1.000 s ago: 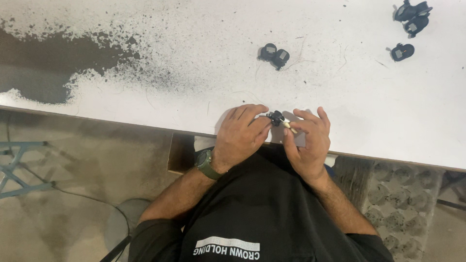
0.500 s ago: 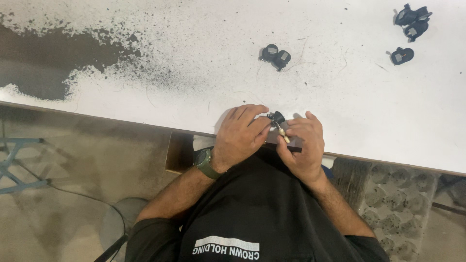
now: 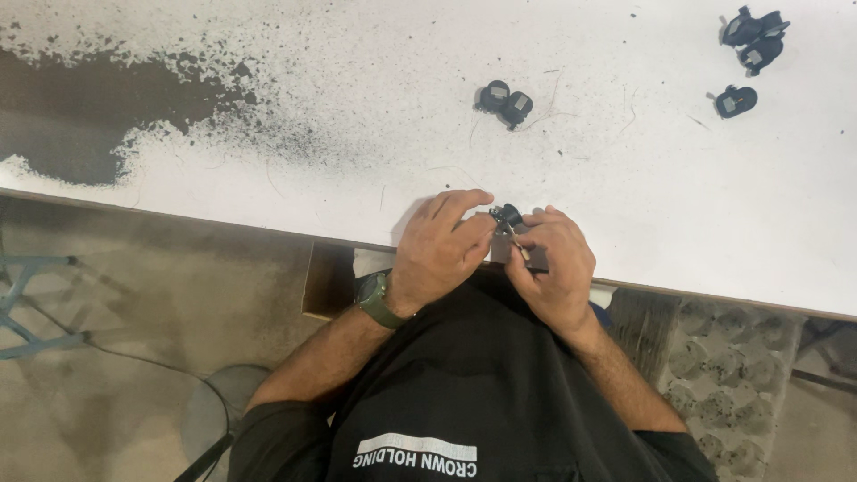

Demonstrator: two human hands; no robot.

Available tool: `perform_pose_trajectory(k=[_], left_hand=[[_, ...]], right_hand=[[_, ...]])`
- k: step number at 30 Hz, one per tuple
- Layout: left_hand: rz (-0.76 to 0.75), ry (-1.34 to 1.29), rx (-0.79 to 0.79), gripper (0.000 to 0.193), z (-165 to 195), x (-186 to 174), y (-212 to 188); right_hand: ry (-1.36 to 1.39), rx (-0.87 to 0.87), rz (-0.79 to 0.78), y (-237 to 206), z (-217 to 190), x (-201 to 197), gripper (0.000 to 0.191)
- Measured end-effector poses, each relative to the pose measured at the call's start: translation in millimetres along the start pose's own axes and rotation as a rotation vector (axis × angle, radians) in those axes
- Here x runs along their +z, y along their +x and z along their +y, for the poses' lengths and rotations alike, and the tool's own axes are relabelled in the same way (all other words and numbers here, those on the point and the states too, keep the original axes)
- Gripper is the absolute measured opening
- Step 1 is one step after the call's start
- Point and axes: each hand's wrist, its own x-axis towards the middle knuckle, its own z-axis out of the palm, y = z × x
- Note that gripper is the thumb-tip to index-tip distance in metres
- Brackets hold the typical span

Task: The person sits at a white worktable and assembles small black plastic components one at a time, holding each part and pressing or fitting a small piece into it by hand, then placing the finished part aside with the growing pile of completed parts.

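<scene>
Both my hands meet at the near edge of a white worktable (image 3: 375, 107). My left hand (image 3: 439, 250), with a green watch on the wrist, pinches a small black part (image 3: 507, 214) from the left. My right hand (image 3: 555, 268) grips the same assembly from the right, its fingers curled round a small flat grey piece (image 3: 516, 250) under the black part. Most of the assembly is hidden by my fingers.
Two joined black round parts (image 3: 505, 101) lie mid-table. More black parts (image 3: 750, 40) and a single one (image 3: 736, 101) lie at the far right. Worn dark paint patches (image 3: 80, 116) mark the table's left. An open cardboard box (image 3: 332, 281) sits below the table edge. Egg-tray-like grey sheets (image 3: 723, 357) lie on the right floor.
My right hand has closed in tighter round the small assembly and tilted it. The left hand stays in much the same place.
</scene>
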Motion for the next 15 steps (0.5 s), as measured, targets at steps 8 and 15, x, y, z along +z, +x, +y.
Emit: perform_pose_trajectory(k=[8,15], left_hand=[[0.000,0.056,0.082,0.011,1,5,0],[0.073,0.013,0.011,0.012,1,10,4]], right_hand=[[0.011,0.014,-0.030,1,3,0,0.026],[0.027,-0.009,-0.044,4,6,0,0.027]])
